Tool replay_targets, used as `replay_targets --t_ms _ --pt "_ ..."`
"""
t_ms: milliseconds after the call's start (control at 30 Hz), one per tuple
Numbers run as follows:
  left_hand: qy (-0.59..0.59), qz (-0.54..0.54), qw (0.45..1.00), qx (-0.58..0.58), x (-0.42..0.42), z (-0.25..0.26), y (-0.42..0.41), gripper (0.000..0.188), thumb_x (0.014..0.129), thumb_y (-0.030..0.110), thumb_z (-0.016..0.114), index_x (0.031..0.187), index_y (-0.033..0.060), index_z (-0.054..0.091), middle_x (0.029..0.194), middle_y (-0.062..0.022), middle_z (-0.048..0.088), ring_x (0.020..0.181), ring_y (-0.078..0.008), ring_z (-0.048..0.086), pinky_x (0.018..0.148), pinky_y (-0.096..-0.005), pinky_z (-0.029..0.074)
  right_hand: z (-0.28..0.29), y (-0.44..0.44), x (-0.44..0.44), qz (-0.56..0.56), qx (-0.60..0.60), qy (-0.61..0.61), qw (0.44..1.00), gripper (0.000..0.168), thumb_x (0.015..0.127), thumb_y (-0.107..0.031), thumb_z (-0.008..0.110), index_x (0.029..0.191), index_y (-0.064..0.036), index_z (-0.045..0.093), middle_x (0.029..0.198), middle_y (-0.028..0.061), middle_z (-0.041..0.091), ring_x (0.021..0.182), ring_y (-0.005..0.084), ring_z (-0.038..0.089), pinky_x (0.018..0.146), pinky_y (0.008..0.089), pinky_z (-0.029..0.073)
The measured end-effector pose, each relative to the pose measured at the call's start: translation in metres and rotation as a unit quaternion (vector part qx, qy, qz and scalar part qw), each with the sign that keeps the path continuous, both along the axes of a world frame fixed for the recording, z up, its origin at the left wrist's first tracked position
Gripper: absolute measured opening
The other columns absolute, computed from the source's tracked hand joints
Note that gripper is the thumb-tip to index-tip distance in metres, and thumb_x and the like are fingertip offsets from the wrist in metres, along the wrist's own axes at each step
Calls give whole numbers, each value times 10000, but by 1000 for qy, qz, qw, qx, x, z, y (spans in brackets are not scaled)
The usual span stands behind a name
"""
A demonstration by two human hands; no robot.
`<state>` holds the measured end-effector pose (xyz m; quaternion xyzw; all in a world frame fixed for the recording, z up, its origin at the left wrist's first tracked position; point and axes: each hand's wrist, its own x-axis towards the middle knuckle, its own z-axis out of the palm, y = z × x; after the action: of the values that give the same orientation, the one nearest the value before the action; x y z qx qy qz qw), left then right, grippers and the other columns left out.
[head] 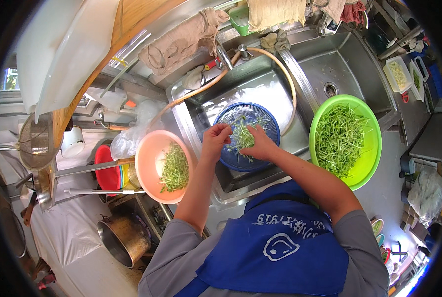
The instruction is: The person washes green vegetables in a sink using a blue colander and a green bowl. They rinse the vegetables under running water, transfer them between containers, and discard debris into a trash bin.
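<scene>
A blue plastic colander basket (275,122) sits in the left steel sink basin, with a loose heap of green sprouts (241,138) in it. My left hand (216,141) is over the basket's left side, thumb and fingertips pinched together; whether a thin stem is between them is too small to tell. On the right side of the heap, my right hand (261,145) has thumb and fingers spread apart, touching the sprouts. More sprouts fill much of a bright green basin (366,169) to the right. To the left, a peach-coloured basin (146,167) holds a smaller pile.
A tan hose (286,70) curves from the faucet (224,55) into the left sink (191,115). The second sink (354,70) has a drain. Cloths (184,41) hang behind. A metal pot (126,237) and a mop-like handle (105,191) are at lower left; food containers (397,74) stand far right.
</scene>
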<state>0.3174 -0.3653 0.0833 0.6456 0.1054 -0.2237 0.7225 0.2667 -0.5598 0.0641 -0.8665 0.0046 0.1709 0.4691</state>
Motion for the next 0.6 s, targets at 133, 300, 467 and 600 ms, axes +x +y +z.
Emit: replay_targets --t_ms 133,300,467,600 --pt "-3 -1 1000 -2 -7 1 -1 161 899 150 673 1009 33 656 832 -15 662 657 -70 579 609 -227 498 25 4 14 -95 218 76 968 641 749 -308 785 1258 22 578 1216 239 609 1146 295 591 972 370 465" --pt "-41 -49 998 15 -16 10 -9 159 890 157 682 984 29 673 807 -3 654 664 -71 577 608 -220 484 44 4 18 -152 334 133 921 263 891 -198 678 1088 -23 683 941 22 680 787 79 591 653 236 476" --pt "-27 -92 995 4 -26 18 -23 166 890 172 682 965 24 681 795 -8 653 670 -74 577 615 -220 473 29 -2 9 -180 320 108 924 213 858 -183 690 901 25 702 785 49 678 703 104 578 661 279 473" --pt "-3 -101 995 0 -41 13 -31 162 895 174 674 952 23 679 788 -11 652 667 -71 575 612 -220 473 20 -15 -6 -140 241 79 957 176 863 -164 670 833 10 681 697 51 635 633 99 546 619 285 458"
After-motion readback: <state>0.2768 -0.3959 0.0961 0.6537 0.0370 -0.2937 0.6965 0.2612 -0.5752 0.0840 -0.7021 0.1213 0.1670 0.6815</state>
